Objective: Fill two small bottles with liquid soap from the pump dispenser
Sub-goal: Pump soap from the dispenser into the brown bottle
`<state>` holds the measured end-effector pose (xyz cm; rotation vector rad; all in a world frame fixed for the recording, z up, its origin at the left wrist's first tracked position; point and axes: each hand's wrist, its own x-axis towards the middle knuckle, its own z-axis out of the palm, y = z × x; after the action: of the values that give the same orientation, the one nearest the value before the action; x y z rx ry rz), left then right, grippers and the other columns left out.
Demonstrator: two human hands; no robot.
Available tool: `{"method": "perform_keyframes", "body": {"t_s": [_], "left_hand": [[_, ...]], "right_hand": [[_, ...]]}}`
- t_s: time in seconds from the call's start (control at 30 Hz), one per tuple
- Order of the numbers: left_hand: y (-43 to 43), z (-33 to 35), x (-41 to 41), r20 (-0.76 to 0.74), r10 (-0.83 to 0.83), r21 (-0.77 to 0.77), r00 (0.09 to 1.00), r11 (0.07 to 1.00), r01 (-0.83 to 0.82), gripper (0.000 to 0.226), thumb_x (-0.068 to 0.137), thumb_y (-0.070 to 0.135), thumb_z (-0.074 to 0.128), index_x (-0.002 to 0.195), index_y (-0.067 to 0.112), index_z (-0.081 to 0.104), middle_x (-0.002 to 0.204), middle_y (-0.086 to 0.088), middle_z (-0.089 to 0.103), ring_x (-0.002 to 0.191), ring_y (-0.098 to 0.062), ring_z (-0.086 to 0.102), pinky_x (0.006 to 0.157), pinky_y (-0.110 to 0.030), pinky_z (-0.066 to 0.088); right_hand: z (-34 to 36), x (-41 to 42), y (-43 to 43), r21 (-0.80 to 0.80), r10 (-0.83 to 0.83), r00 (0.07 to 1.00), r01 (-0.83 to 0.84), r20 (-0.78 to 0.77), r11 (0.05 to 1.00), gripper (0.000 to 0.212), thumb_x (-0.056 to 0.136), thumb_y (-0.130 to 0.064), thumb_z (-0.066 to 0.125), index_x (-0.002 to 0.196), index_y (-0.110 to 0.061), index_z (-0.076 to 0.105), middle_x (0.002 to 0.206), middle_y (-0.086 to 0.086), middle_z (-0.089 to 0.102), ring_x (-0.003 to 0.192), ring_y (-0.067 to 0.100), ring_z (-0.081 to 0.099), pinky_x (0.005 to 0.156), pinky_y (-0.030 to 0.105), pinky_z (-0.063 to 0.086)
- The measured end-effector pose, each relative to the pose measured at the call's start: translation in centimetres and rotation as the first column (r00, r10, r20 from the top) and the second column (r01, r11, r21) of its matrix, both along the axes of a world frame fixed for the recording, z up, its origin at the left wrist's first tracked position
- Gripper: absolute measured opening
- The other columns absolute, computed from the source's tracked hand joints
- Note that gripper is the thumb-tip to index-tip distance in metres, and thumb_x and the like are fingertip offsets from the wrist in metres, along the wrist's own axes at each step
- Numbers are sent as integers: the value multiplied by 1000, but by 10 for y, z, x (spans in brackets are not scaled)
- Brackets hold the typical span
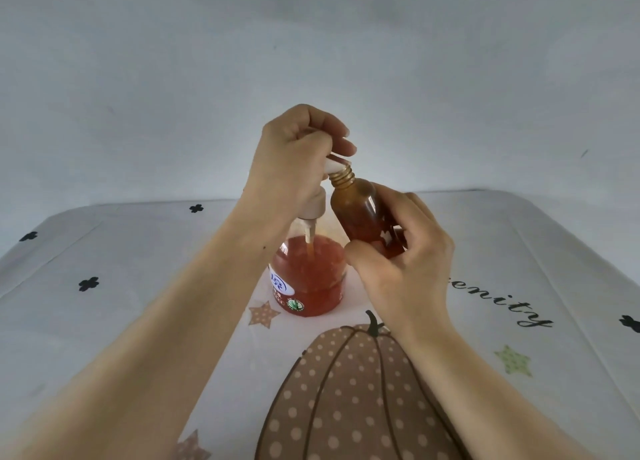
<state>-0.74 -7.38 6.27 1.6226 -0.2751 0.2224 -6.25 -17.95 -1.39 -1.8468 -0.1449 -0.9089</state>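
A clear pump dispenser (308,279) holding orange-red soap stands on the table at the centre. My left hand (294,161) is curled over its white pump head, whose nozzle pokes out to the right. My right hand (401,251) grips a small amber bottle (356,210) by its lower end and tilts it. The bottle's open threaded neck sits just under the nozzle tip. Orange soap shows inside the small bottle. Only one small bottle is in view.
A white tablecloth (138,258) covers the table, printed with black clovers, stars, script lettering and a large dotted pumpkin (346,390) in front of me. A plain grey wall (311,61) rises behind the table's far edge.
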Motion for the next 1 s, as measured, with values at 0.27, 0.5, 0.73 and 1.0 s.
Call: {"method": "perform_keyframes", "body": {"t_s": [0.27,0.5,0.73,1.0], "left_hand": [[2,0,-1,-27,-33,-12,999,999,33,33,83,-11,38,83,10,63,81,-6,71,68,-13,65,59,-21,49],[2,3,-1,-78,-73,-106,994,992,65,31,86,-10,39,81,10,63,81,-8,70,69,-16,66,67,-31,42],[-2,3,-2,-34,-70,63,997,995,72,39,82,-14,30,84,9,62,81,-7,70,65,-12,64,52,-15,49],[-3,-3,-5,-26,-50,242,998,969,55,43,81,-9,30,74,18,63,86,5,73,67,-6,69,55,-27,36]], "right_hand": [[-3,0,-1,-23,-22,1000,23,17,999,44,57,-10,67,98,-25,71,80,-15,58,72,-4,55,64,3,37],[-3,3,-2,-30,-27,999,28,40,999,45,56,-10,68,99,-22,72,81,-16,60,73,-1,57,64,4,38],[-5,2,-2,1,-6,999,6,42,1000,46,56,-7,67,90,-36,65,76,-15,58,66,1,55,60,4,37],[-8,2,-2,10,5,1000,-5,-29,1000,37,56,-23,66,85,-46,63,73,-12,58,69,5,57,60,6,38]]}}
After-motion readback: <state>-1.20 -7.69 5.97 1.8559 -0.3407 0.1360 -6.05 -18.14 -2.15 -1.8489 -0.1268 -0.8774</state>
